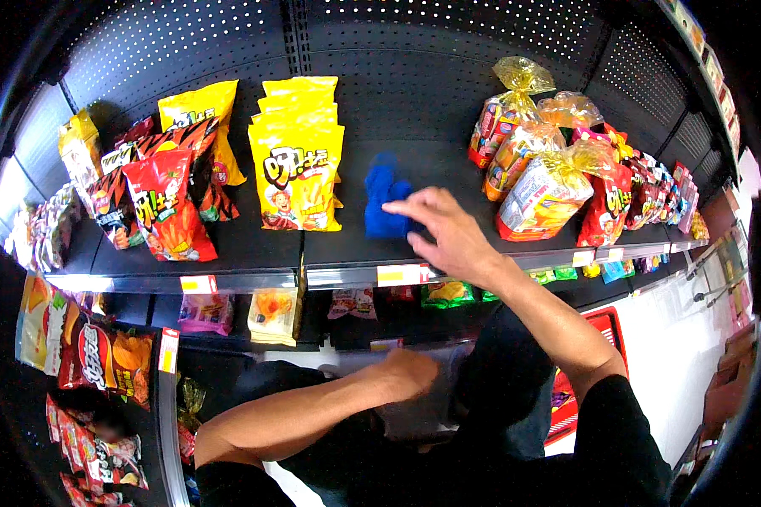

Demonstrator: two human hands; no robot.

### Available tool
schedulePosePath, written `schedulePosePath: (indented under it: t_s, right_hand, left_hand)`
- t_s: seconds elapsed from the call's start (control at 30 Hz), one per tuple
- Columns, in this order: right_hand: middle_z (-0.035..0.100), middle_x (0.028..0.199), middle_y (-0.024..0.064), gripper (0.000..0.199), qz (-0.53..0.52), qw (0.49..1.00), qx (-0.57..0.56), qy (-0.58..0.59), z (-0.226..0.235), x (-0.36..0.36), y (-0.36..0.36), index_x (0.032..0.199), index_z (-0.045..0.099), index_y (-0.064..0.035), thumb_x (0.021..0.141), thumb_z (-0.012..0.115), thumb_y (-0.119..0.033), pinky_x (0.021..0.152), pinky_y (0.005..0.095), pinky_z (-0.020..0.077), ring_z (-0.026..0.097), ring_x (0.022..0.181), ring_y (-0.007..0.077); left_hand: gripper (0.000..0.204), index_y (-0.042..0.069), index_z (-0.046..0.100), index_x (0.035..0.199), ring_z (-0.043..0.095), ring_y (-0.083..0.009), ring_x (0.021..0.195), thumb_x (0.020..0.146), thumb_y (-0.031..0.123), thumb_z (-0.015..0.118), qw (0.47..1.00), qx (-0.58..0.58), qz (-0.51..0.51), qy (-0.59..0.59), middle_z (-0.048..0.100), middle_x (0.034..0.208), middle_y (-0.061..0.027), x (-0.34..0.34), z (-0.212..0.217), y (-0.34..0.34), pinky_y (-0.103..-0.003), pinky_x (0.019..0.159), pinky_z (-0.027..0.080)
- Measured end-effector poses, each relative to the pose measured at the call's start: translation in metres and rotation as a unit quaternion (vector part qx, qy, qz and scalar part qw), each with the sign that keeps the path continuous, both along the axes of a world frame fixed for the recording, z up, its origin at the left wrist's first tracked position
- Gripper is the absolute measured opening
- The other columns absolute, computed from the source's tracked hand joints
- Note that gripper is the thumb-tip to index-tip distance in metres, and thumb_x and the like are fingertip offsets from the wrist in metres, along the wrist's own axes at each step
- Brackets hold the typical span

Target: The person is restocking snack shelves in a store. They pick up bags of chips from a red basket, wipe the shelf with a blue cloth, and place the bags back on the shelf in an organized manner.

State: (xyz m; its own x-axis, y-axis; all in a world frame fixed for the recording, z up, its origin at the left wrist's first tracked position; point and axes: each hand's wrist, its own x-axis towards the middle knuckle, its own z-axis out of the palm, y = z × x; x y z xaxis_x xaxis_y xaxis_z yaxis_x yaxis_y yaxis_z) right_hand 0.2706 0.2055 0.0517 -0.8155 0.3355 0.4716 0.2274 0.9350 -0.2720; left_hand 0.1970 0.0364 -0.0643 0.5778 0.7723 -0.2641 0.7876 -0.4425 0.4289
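On the black shelf lies a crumpled blue cloth, perhaps a rag or a glove. My right hand is at its right side with the fingers apart, the index fingertip over or touching the cloth. Just left of the cloth stands a row of yellow snack bags, one behind another. My left hand is low in front of my body, below the shelf edge. It is somewhat blurred and its fingers are hidden, so whether it holds anything does not show.
Red and black snack bags stand at the left. Clear gold-tied bags of snacks stand at the right. A price-tag rail edges the shelf, with more packs on the shelf below. A red basket is on the floor at the right.
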Motion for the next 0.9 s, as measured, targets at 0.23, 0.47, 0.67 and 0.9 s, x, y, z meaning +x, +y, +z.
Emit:
schedulePosePath:
  t_s: [0.23,0.47,0.67,0.9]
  right_hand:
    - [0.056,0.120,0.0121,0.047,0.003,0.999,-0.042,-0.034,-0.025,0.015,0.014,0.133,0.056,-0.0184,0.087,0.065,-0.015,0.101,0.0407,0.0444,0.052,0.113,0.0322]
    - [0.058,0.128,0.0068,0.031,0.029,0.994,0.076,-0.071,-0.072,-0.017,0.027,0.123,0.065,-0.0218,0.092,0.060,-0.024,0.095,0.0362,0.0467,0.052,0.109,0.0278]
    - [0.064,0.121,0.0057,0.027,-0.043,0.995,0.077,-0.045,-0.086,-0.062,0.076,0.115,0.070,-0.0211,0.089,0.063,-0.022,0.091,0.0371,0.0485,0.054,0.106,0.0271]
    - [0.061,0.129,0.0080,0.033,-0.125,0.984,0.100,-0.073,-0.091,-0.118,0.144,0.124,0.065,-0.0196,0.092,0.060,-0.018,0.094,0.0410,0.0489,0.057,0.107,0.0301]
  left_hand:
    - [0.020,0.001,0.070,0.088,0.070,-0.0367,0.085,0.085,0.015,0.055,0.999,-0.013,0.028,0.017,0.070,0.090,-0.0227,-0.007,0.008,0.008,-0.049,0.070,0.056]
    - [0.022,0.002,0.068,0.093,0.069,-0.0376,0.086,0.085,0.020,0.060,1.000,0.010,-0.026,0.010,0.070,0.089,-0.0213,-0.003,0.016,0.016,-0.046,0.073,0.056]
    - [0.020,0.004,0.070,0.086,0.070,-0.0372,0.082,0.080,0.022,0.062,0.999,-0.009,-0.022,-0.035,0.070,0.088,-0.0198,0.009,0.028,0.016,-0.051,0.066,0.055]
    - [0.022,0.004,0.065,0.102,0.068,-0.0327,0.091,0.089,0.020,0.056,0.998,0.043,-0.034,0.039,0.069,0.093,-0.0159,0.000,0.050,0.029,-0.047,0.077,0.054]
